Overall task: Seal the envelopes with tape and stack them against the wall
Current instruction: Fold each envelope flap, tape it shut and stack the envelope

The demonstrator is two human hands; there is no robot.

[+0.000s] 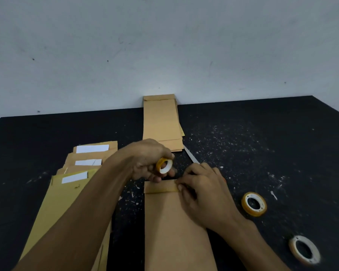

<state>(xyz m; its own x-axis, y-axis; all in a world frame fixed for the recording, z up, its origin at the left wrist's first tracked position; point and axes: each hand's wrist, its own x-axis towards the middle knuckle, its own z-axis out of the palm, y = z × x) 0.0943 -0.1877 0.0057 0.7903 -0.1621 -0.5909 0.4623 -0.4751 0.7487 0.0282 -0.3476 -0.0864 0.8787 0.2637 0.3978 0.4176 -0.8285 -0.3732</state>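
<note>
A brown envelope (174, 222) lies lengthwise in front of me, its flap folded down at the far end. My left hand (145, 163) grips a small yellow tape roll (164, 165) just above the flap's far edge. My right hand (202, 188) has its fingers curled at the flap's right corner, fingertips on the paper. It holds a cutter whose pale blade (191, 155) sticks out beyond the hand; a bit of orange handle shows at the hand's right side. A stack of brown envelopes (160, 118) lies with its far end against the wall.
A fanned pile of brown envelopes (67, 192) with white adhesive strips lies at the left, partly under my left forearm. Two more tape rolls rest on the black table (282, 143) at the right: a yellow one (253, 204) and a paler one (304, 249).
</note>
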